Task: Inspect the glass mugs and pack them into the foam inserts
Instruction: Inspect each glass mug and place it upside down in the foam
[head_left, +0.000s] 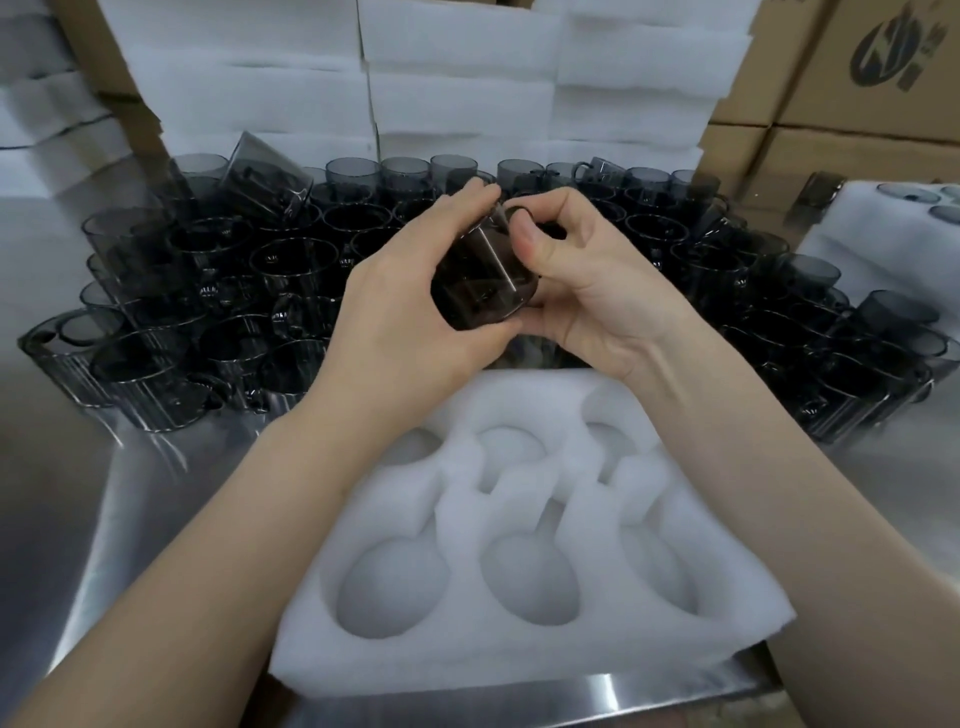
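Observation:
A smoky dark glass mug is held tilted above the table's middle. My left hand wraps round its body from the left. My right hand grips its right side, thumb by the handle. Below them lies a white foam insert with several round pockets, none holding a mug. A large crowd of the same dark mugs stands across the table behind my hands.
Stacks of white foam sheets rise at the back. Cardboard boxes stand at the right. A foam insert with mugs in it sits at the far right. The steel table runs to the left and front.

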